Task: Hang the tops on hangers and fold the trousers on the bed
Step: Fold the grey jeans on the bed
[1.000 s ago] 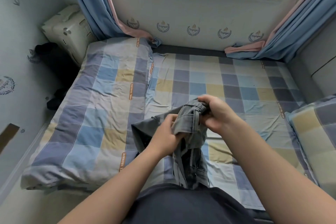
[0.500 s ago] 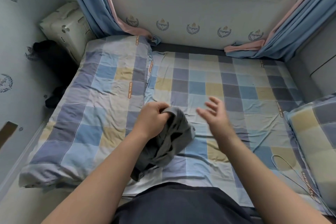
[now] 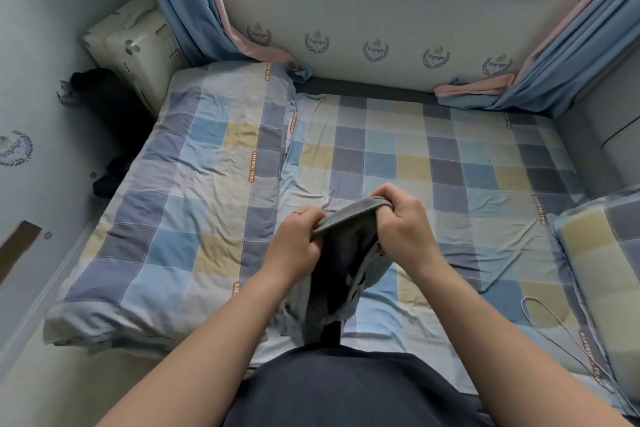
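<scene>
Grey trousers (image 3: pixel 341 263) hang bunched in front of me, above the near edge of the bed (image 3: pixel 433 163). My left hand (image 3: pixel 294 243) pinches the waistband at its left end. My right hand (image 3: pixel 403 218) grips the same waistband at its right end, so the band is stretched between both hands. The rest of the fabric droops down toward my body and touches the checked sheet. No hangers or tops are in view.
A folded checked duvet (image 3: pixel 180 211) covers the bed's left half. A checked pillow (image 3: pixel 602 274) lies at the right edge, with a thin white cable (image 3: pixel 543 319) beside it. A cream suitcase (image 3: pixel 135 48) and dark clothes (image 3: pixel 107 94) stand left of the bed. Blue curtains (image 3: pixel 194 0) hang at the window.
My right hand let go of the trousers, hovered open, then took the waistband again. My left hand kept hold throughout, and the waistband is now spread between both hands.
</scene>
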### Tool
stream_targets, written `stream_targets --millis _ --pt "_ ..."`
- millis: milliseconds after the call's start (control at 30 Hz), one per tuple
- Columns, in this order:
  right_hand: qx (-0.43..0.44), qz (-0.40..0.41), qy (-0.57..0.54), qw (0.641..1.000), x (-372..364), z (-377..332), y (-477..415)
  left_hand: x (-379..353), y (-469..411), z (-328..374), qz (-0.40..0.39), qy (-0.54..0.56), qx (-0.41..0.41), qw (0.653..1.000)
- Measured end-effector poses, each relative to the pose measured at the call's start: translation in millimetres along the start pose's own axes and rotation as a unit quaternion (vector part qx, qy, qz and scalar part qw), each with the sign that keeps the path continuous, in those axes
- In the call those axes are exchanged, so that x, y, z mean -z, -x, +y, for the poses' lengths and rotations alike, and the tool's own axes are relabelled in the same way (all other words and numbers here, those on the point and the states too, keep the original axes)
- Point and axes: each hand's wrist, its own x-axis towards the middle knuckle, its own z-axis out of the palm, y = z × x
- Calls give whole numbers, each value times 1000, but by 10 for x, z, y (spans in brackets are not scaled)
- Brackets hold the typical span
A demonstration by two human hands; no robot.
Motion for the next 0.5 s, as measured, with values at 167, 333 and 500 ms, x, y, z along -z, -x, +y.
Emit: stream_targets --millis 167,333,500 --pt "-51 51 -153 986 296 3 -35 -135 259 -607 64 -34 236 969" --pt "-58 101 42 992 557 475 -140 -93 416 -990 107 -79 318 939" --pt "-139 5 287 948 577 1313 -55 30 361 -1112 101 -131 336 927"
